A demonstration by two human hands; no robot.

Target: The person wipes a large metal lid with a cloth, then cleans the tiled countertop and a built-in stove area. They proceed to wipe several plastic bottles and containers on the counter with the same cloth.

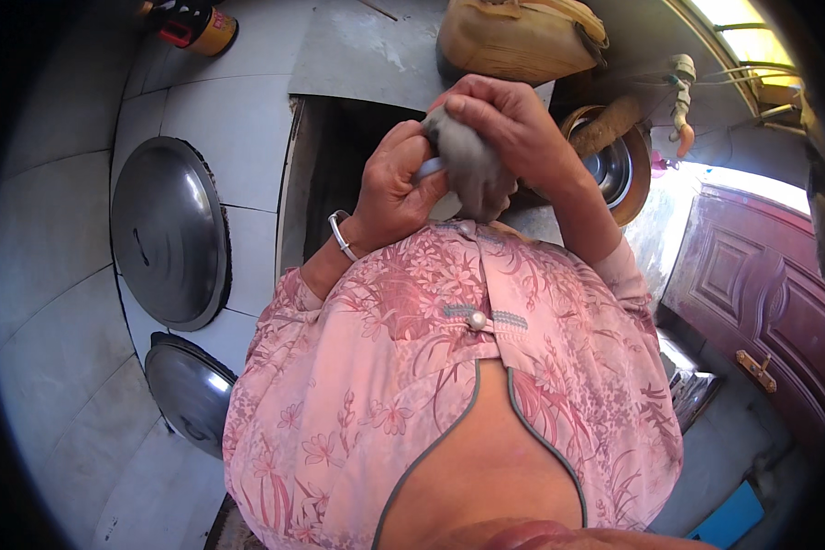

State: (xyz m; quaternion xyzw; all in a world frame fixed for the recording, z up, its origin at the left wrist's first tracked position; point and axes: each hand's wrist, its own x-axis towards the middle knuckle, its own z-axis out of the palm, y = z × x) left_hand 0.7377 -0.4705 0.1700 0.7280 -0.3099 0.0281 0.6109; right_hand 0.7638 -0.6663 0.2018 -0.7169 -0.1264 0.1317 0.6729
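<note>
Both of my hands meet in front of my chest, at the top middle of the view. My left hand [402, 182], with a silvery bangle [342, 236] at the wrist, has its fingers curled round a pale, smooth handle-like piece [430, 167]; what it belongs to is hidden. My right hand [505, 117] grips a bunched grey cloth [471, 165], which hangs down between the two hands. Part of a round whitish thing [447, 206] shows just below the cloth, mostly covered. The cloth touches the fingers of my left hand.
Two round metal lids [172, 234] [192, 395] lie on the tiled surface at left. A dark bottle [199, 31] is at upper left, a tan bag [522, 41] above my hands. Metal basins [636, 179], a tap [683, 103] and a reddish door [749, 275] are at right. A dark opening [337, 158] lies beside my left hand.
</note>
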